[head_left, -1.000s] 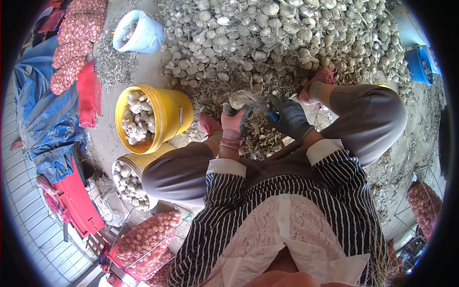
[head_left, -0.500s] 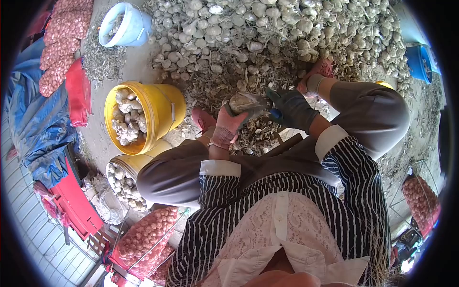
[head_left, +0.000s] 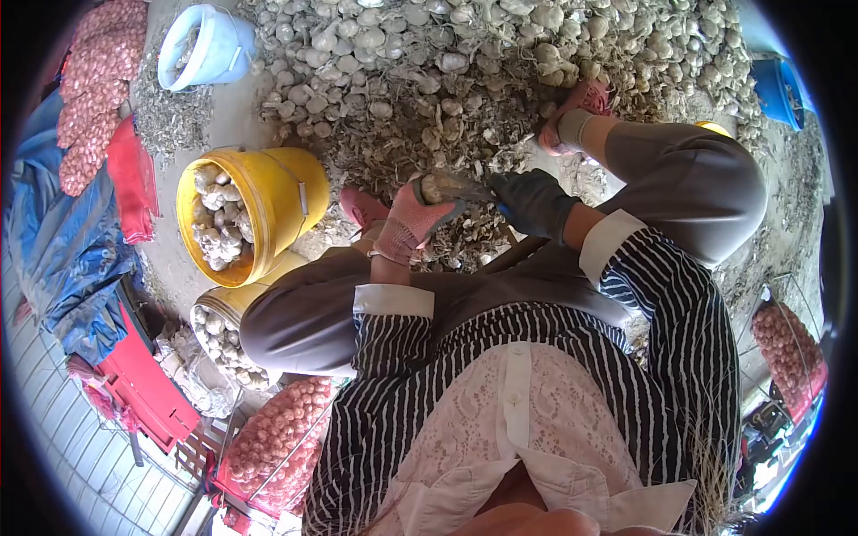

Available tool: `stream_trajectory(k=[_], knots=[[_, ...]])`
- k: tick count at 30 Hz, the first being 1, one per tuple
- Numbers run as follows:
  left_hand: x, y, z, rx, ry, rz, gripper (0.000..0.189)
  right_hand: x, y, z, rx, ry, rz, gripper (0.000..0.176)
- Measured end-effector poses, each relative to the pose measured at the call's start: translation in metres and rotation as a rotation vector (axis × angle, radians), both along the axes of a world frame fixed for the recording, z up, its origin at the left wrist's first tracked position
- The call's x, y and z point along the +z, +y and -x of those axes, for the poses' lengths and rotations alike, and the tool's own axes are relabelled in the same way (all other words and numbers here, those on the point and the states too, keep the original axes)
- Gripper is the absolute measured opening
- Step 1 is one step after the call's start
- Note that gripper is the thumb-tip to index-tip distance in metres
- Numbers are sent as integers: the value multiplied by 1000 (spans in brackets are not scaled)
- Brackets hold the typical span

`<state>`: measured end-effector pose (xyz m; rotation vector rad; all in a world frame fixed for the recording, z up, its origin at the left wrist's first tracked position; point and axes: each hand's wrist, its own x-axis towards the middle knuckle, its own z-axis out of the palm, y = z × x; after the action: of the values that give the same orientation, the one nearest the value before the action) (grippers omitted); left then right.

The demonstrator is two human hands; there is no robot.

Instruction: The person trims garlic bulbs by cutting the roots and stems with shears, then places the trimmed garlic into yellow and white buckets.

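My left hand (head_left: 409, 225), in a pink glove, is closed around a garlic bulb (head_left: 431, 189). My right hand (head_left: 538, 202), in a dark glove, grips a pair of shears, whose metal blades (head_left: 468, 187) point left and reach the bulb. The handles are mostly hidden inside the right glove. Both hands are between my spread knees, above a litter of dry garlic stalks and skins (head_left: 465, 241). Beyond them lies a large heap of garlic bulbs (head_left: 393, 54).
A yellow bucket (head_left: 299, 183) of garlic stands at left, with a paler bucket (head_left: 277, 268) of garlic beside my knee. A light blue bucket (head_left: 219, 54) and a blue bucket (head_left: 773, 94) stand farther off. Filled red mesh bags (head_left: 281, 438) and a blue tarp (head_left: 63, 232) are around me.
The view has shifted slightly, so surroundings sit farther left. The shears' blades, seen spread near the bulb before, now look closer together. Both hands keep their grips.
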<state>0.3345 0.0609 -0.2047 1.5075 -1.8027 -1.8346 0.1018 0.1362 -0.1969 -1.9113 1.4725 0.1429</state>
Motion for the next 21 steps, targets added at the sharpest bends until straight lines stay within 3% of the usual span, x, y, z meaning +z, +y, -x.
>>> stream_trajectory(k=[4, 6, 9, 10, 12, 13, 15, 16, 17, 19, 20, 21], knots=[[-16, 7, -4, 61, 152, -116, 40, -9, 8, 6, -2, -17, 43, 34], [-19, 9, -7, 214, 299, -340, 38, -7, 7, 10, -20, -56, 119, 24], [2, 6, -5, 170, 385, -504, 41, 0, -1, 11, -33, -29, 61, 20], [14, 12, 4, 165, 385, -497, 41, -9, -5, 10, -36, -28, 69, 20], [39, 34, 26, 42, 658, -531, 47, -40, -8, 1, -49, 74, 58, 20], [29, 38, 25, 36, 660, -532, 47, -52, -1, -3, -53, 78, 58, 20], [4, 39, 20, 112, 705, -433, 50, -63, -3, -6, -400, -101, 114, 22], [7, 34, 13, 89, 575, -257, 51, -34, -4, -8, -521, -118, 9, 28], [4, 30, 3, 89, 574, -244, 51, -30, -1, -11, -517, -123, 21, 28], [-8, 22, -16, 369, 702, -365, 45, -32, 6, -9, -651, -370, -52, 36], [-8, 19, -19, 441, 647, -361, 35, -41, 8, -10, -696, -393, -100, 44], [-2, 14, -18, 438, 648, -350, 35, -43, 8, -12, -692, -398, -90, 44]])
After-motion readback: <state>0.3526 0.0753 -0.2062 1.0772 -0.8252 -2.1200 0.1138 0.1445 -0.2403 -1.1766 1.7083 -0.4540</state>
